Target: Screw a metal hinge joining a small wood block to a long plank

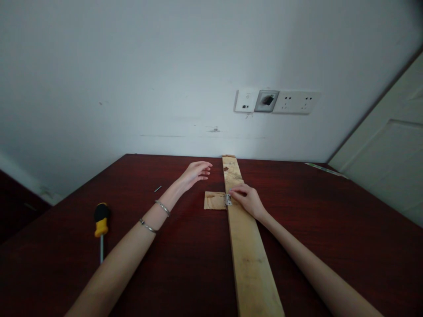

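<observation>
A long wooden plank [248, 246] runs away from me across the table, with a short wood block [214, 200] butted against its left side. A small metal hinge [228, 200] bridges the two. My right hand [246, 197] rests over the plank, thumb and fingertips pinched together at the hinge's upper end; whatever tiny thing they grip is too small to make out. Left of the plank, my left hand [195, 172] hovers with loosely bent fingers apart and nothing in them. It wears two bracelets on the wrist.
On the dark red table [172, 273] lie a yellow and black screwdriver [101, 222] and a small metal pin or bit [157, 189], both to the left. A white wall with sockets [295, 102] stands behind. A thin strip [325, 169] lies at the far right edge.
</observation>
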Tool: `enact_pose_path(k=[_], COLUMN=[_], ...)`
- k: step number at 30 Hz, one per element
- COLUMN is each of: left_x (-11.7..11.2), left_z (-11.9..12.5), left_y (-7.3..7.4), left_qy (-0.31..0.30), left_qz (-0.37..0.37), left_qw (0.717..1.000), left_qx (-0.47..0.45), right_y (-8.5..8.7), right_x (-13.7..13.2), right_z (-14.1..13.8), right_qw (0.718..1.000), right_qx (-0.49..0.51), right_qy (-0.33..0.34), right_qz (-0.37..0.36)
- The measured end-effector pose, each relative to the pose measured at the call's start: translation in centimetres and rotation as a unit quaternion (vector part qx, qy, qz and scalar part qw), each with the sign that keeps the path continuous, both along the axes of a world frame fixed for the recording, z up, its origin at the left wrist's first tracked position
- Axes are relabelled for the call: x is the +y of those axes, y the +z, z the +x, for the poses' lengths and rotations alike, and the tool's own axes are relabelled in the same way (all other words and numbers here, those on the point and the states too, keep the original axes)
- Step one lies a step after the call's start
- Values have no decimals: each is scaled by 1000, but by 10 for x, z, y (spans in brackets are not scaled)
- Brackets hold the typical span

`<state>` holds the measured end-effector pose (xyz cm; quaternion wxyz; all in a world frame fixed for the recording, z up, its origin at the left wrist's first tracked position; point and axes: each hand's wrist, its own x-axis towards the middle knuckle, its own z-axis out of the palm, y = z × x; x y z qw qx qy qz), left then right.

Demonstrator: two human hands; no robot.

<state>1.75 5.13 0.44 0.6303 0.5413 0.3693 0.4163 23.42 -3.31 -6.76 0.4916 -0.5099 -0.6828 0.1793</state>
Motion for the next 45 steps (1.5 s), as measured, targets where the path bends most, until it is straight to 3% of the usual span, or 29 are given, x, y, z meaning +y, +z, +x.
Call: enact_pose_path(k=[45], left_x=[0], left_z=[0], left_y=[-7], left_qy=[-21], left_qz=[-7], left_qw=[1000], left_qx=[18], right_y=[-5], right_x=[0], right_z=[1], right_qw=[998], right_qx=[-63], right_qy=[4], right_qz=[-4])
